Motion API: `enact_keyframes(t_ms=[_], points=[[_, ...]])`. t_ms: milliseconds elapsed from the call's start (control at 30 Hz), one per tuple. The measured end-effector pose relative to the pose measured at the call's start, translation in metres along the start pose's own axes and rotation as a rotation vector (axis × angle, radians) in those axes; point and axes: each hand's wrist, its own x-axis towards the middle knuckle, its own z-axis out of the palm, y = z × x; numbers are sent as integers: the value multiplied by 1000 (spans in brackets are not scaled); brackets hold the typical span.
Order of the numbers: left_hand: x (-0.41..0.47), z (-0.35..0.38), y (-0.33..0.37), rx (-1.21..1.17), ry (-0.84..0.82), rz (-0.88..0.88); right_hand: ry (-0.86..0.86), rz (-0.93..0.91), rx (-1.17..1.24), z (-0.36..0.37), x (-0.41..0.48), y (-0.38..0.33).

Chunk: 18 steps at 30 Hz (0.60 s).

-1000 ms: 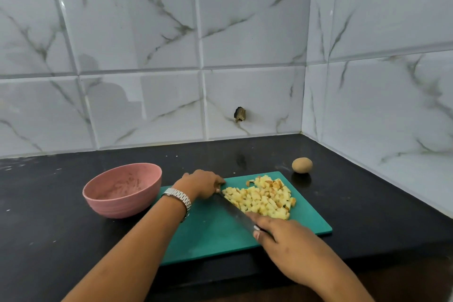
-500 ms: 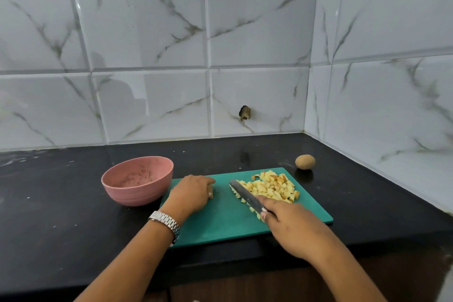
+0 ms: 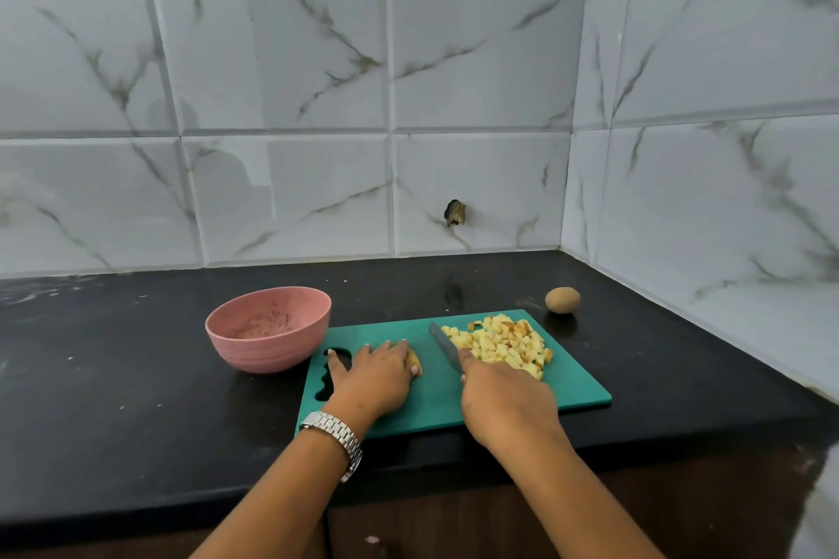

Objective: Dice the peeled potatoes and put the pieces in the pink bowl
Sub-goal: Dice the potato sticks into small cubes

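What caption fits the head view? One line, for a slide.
Dicing potatoes: left hand presses a potato piece on the cutting board while the right hand holds a knife beside the diced pile.

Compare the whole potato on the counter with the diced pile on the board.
The whole potato is one rounded tan piece; the diced pile is many pale-yellow cubes. The whole potato sits on the black counter beyond the cutting board's far right corner; the diced pile lies on that board. Nothing touches the whole potato; the knife in the right hand lies along the diced pile's left edge. Both are potato.
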Motion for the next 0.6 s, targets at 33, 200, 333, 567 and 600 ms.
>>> enact_keyframes(t_ms=[33, 200, 333, 567, 600], points=[[-1, -1, 2, -7, -9, -4, 2, 20, -2, -1, 2, -1], [-3, -1, 7, -41, -26, -27, 1, 76, -8, -5, 6, -4], [-3, 5, 6, -82, 22, -31, 44, 71, 20, -3, 7, -8], [-7, 13, 6, -187, 160, -45, 27, -14, 44, 3, 2, -10], [-7, 13, 5, -197, 164, -53, 26, 0, 46, 2, 2, -8]])
